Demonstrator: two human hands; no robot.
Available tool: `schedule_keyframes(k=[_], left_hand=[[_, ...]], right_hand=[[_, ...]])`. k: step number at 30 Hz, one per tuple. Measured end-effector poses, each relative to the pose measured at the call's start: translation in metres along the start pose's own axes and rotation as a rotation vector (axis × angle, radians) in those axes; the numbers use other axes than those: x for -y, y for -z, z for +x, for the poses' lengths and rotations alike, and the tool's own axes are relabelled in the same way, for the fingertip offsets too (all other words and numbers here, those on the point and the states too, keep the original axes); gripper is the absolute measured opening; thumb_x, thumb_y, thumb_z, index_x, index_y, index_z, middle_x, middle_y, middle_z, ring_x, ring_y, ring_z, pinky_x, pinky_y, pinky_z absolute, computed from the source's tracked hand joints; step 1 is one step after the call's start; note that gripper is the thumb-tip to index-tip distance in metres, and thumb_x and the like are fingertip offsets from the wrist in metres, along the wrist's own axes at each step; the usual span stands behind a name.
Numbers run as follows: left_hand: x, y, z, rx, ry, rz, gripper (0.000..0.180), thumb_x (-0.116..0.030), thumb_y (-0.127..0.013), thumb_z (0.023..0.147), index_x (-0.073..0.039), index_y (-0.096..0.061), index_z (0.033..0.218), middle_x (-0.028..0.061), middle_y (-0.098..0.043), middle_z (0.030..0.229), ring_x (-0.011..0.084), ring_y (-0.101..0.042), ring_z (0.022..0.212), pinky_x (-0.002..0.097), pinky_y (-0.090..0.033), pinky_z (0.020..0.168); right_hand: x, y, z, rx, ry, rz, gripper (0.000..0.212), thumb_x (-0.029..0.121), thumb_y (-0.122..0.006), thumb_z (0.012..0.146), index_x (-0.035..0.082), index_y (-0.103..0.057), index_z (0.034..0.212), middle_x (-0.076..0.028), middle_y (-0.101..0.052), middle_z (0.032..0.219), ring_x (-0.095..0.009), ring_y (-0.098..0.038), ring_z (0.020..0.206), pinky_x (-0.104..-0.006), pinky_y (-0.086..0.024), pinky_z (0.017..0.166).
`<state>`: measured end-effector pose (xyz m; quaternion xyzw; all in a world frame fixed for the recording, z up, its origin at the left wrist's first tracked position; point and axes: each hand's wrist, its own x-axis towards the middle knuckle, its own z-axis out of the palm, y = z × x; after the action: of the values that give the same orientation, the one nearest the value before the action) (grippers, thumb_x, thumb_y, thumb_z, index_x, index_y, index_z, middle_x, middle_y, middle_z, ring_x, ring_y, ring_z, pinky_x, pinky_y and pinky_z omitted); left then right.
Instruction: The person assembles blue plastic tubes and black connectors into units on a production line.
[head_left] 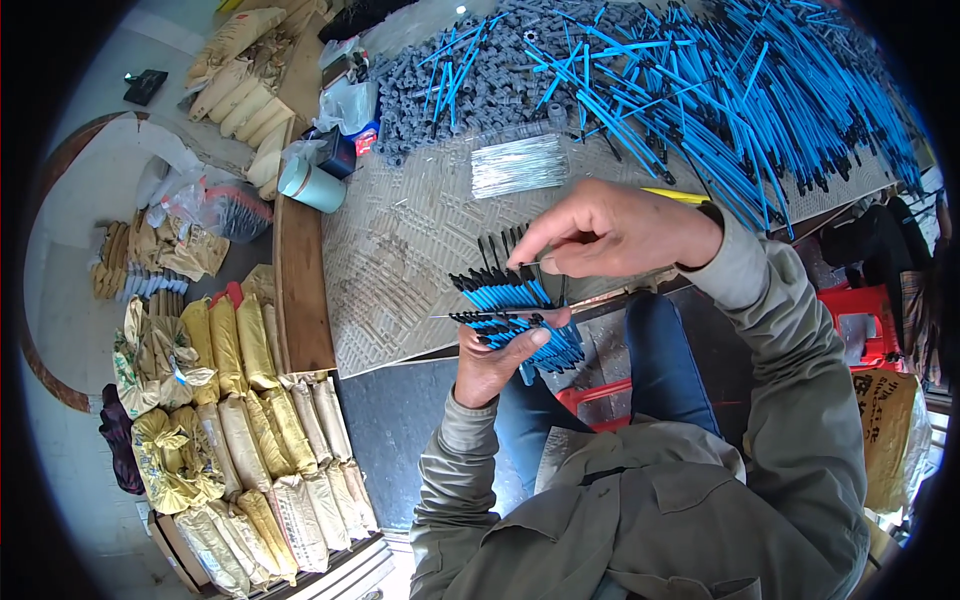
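My left hand (490, 365) is wrapped around a bundle of thin blue tubes with black ends (515, 295), held just over the table's near edge. A thin silvery wire or strip (480, 316) lies across the bundle, its end sticking out to the left. Above the bundle's far side, my right hand (600, 230) is closed in a pinch. A short thin wire seems to show at its fingertips, too fine to be sure of. Beyond the hands, a pile of straight silvery wires (518, 165) lies on the textured tabletop (400, 250).
A heap of loose blue tubes (700, 90) covers the back right, beside a mass of grey plastic fittings (470, 80). A pale green cup (312, 185) stands at the table's left edge. Packed yellowish sacks (240, 430) lie at lower left; a red stool (865, 320) is at right.
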<state>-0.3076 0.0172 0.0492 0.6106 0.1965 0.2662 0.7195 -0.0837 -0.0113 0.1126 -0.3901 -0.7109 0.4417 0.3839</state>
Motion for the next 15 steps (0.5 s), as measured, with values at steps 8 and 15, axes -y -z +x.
schedule_keyframes(k=[8,15], left_hand=[[0.000,-0.001,0.000,0.037,0.008,0.014,0.027,0.000,-0.064,0.080,0.006,-0.057,0.105,0.0156,-0.065,0.097,0.0224,-0.062,0.096,0.0358,-0.048,0.086],[0.000,0.002,-0.002,0.043,-0.008,-0.001,0.031,0.002,-0.062,0.080,0.006,-0.054,0.109,0.0153,-0.064,0.100,0.0223,-0.061,0.098,0.0355,-0.048,0.088]], right_hand=[[0.029,0.010,0.010,0.104,0.064,-0.282,0.017,0.003,-0.057,0.079,0.001,-0.064,0.094,-0.004,-0.053,0.057,-0.005,-0.039,0.048,-0.0261,-0.032,0.045],[0.019,-0.006,0.008,0.016,0.048,-0.242,0.009,0.005,-0.059,0.079,0.001,-0.062,0.086,-0.003,-0.054,0.056,-0.008,-0.042,0.046,-0.0261,-0.032,0.044]])
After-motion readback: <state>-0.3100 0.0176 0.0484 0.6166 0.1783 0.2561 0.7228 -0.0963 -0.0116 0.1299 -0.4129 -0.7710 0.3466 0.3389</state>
